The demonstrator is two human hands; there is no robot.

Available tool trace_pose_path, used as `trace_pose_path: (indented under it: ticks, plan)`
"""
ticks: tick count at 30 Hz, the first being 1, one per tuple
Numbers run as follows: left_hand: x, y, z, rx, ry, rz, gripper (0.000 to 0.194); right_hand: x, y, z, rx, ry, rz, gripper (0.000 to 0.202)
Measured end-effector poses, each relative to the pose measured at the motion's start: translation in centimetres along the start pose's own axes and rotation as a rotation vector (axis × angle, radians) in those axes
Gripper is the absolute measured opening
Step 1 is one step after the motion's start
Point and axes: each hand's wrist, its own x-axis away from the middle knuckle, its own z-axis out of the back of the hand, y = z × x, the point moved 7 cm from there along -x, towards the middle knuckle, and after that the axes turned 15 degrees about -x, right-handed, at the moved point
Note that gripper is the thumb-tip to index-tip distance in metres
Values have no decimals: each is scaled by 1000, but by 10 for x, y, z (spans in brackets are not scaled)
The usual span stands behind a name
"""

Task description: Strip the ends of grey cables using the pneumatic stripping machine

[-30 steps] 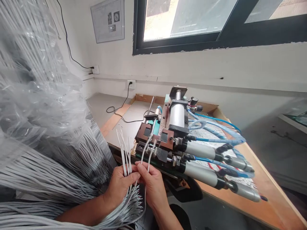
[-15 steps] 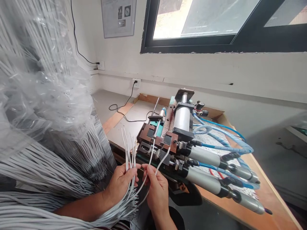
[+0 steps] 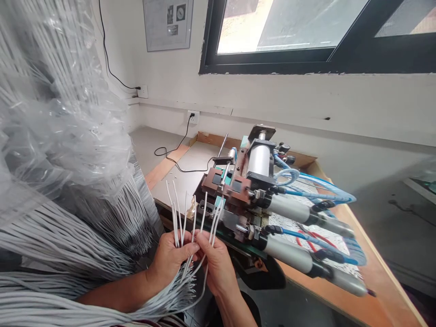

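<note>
Several thin white cables (image 3: 175, 218) stand up from my left hand (image 3: 168, 256), whose thumb and fingers are closed round them. Right beside it, my right hand (image 3: 216, 261) is closed on a few more white cables (image 3: 217, 218), fanned out to the right. The two hands meet at the fingertips. Below them the cables run down into a grey-white bundle (image 3: 180, 295) that lies over the left forearm. Just beyond the hands is a machine with brown clamp blocks (image 3: 240, 188) and metal cylinders (image 3: 289, 211); the cable tips are in front of it.
Large bundles of grey cables (image 3: 61, 236) with plastic wrap (image 3: 68, 141) fill the left side. Blue air hoses (image 3: 320, 195) curve over the wooden-edged bench (image 3: 381, 272) at the right. A black cord (image 3: 184, 170) lies on the table behind.
The cables in my right hand have come away from the machine's blocks and moved left. Both hands are now together, and the machine's clamp parts and cylinders have shifted.
</note>
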Motion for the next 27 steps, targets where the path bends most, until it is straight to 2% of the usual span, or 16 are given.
trace_pose_path:
  ticks: [2, 4, 6, 11, 17, 21, 27]
  plan:
    - [0, 2, 0, -5, -11, -21, 25, 2, -5, 5, 42, 11, 106, 28]
    - [-1, 4, 0, -15, -17, -47, 23, 4, -10, 15, 76, 78, 226, 27]
    - [-1, 7, 1, -37, 1, -82, 24, 5, -11, 23, 99, 128, 266, 28]
    - [-2, 5, 5, -41, 64, -60, 25, 4, -9, 26, 30, 186, 236, 28]
    - [-2, 2, 5, -1, 59, -29, 25, 5, -11, 25, -53, 230, 232, 28]
    - [-2, 4, 4, -4, 48, -35, 24, 4, -10, 21, -106, 243, 177, 30]
    - [-1, 6, 3, 25, 36, -38, 20, 0, -12, 11, -141, 216, 131, 31]
